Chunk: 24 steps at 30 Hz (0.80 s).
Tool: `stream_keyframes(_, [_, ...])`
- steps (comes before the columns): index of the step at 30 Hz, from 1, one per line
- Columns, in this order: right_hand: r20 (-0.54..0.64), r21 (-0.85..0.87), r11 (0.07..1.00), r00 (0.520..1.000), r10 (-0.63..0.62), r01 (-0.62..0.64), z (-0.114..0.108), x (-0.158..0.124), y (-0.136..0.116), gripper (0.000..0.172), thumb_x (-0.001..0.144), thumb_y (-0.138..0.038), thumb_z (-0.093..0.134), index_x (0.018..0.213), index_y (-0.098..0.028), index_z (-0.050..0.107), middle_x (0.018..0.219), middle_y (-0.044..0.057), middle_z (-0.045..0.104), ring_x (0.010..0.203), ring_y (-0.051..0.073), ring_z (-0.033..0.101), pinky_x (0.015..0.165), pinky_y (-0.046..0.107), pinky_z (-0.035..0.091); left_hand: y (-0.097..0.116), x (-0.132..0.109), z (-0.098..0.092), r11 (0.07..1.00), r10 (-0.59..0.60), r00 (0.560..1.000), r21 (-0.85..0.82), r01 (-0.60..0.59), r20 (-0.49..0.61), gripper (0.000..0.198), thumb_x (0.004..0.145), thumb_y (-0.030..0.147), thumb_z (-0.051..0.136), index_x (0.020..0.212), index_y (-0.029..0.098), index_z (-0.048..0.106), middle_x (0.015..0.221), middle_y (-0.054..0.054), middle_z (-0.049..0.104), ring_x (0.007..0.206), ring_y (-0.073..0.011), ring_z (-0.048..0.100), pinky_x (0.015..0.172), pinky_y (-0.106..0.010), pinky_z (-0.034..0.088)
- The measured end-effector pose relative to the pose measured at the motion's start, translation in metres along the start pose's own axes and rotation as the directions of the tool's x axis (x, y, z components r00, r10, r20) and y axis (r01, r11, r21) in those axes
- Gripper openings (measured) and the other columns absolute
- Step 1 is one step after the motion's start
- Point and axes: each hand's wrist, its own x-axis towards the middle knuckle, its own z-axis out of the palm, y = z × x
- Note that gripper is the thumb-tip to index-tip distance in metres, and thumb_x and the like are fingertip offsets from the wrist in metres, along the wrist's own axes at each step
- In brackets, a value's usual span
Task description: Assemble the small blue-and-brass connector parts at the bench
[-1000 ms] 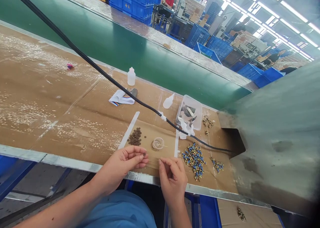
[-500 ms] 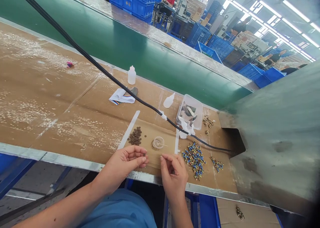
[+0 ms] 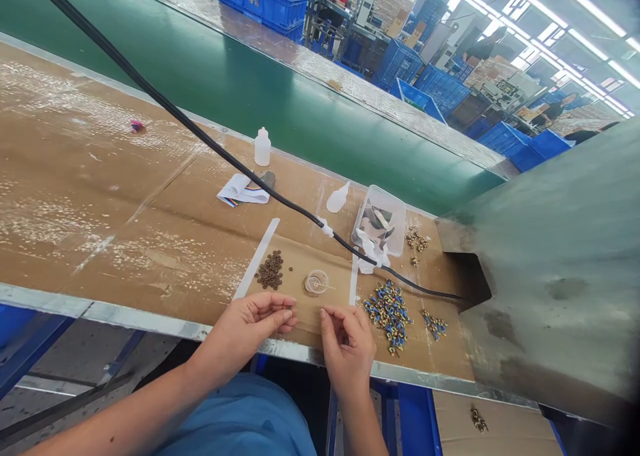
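Left hand (image 3: 253, 321) and right hand (image 3: 351, 339) hang apart over the near edge of the surface (image 3: 175, 236), both curled, any grip uncertain; light, steady pinches should suit; brown discs (image 3: 270, 270) lie beyond the left.

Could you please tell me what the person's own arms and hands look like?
The left hand and right hand are bare, with no gloves, rings or watch visible. No sleeves show on the left forearm or right forearm; the left has a small dark spot. Below, a blue garment is visible.
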Motion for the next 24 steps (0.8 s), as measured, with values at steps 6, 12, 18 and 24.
stream_keyframes(6, [-0.006, 0.002, 1.000, 1.000, 0.002, -0.002, 0.001, 0.000, 0.001, 0.013, 0.086, -0.024, 0.056, 0.087, -0.020, 0.068, 0.075, 0.001, 0.057, 0.059, 0.010, 0.051, 0.054, 0.022, 0.042, 0.000, 0.000, 0.000, 1.000, -0.001, 1.000, 0.030, 0.000, 0.016, 0.026, 0.070, 0.029, 0.073, 0.092, 0.014, 0.070, 0.083, -0.006, 0.077, 0.080, -0.0214, 0.071, 0.080, -0.034, 0.055])
stream_keyframes(12, [0.017, 0.011, 1.000, 1.000, 0.010, -0.010, 0.000, 0.000, 0.000, 0.012, 0.086, -0.022, 0.056, 0.088, -0.020, 0.068, 0.076, 0.001, 0.056, 0.060, 0.010, 0.050, 0.055, 0.022, 0.042, -0.001, -0.001, 0.000, 0.999, 0.011, 1.000, 0.047, -0.011, 0.020, 0.024, 0.073, 0.028, 0.070, 0.093, 0.015, 0.070, 0.084, -0.006, 0.077, 0.081, -0.0205, 0.071, 0.080, -0.032, 0.056])
stream_keyframes(18, [0.001, 0.076, 0.993, 0.996, 0.093, -0.093, -0.003, 0.004, 0.000, 0.012, 0.084, -0.027, 0.059, 0.089, -0.019, 0.067, 0.078, 0.002, 0.059, 0.063, 0.011, 0.053, 0.055, 0.022, 0.042, 0.003, 0.005, -0.005, 0.998, 0.021, 0.999, 0.061, -0.023, 0.036, 0.026, 0.071, 0.028, 0.072, 0.093, 0.014, 0.070, 0.080, -0.006, 0.077, 0.079, -0.0209, 0.071, 0.080, -0.035, 0.057])
stream_keyframes(24, [-0.087, 0.134, 0.962, 0.964, 0.250, -0.237, -0.001, 0.020, 0.002, 0.025, 0.081, -0.035, 0.062, 0.096, -0.016, 0.066, 0.080, 0.003, 0.061, 0.060, 0.011, 0.052, 0.056, 0.023, 0.044, 0.005, 0.012, -0.007, 0.995, 0.026, 0.998, 0.095, -0.031, 0.057, 0.027, 0.071, 0.027, 0.071, 0.095, 0.013, 0.069, 0.080, -0.006, 0.077, 0.076, -0.0191, 0.071, 0.081, -0.035, 0.056])
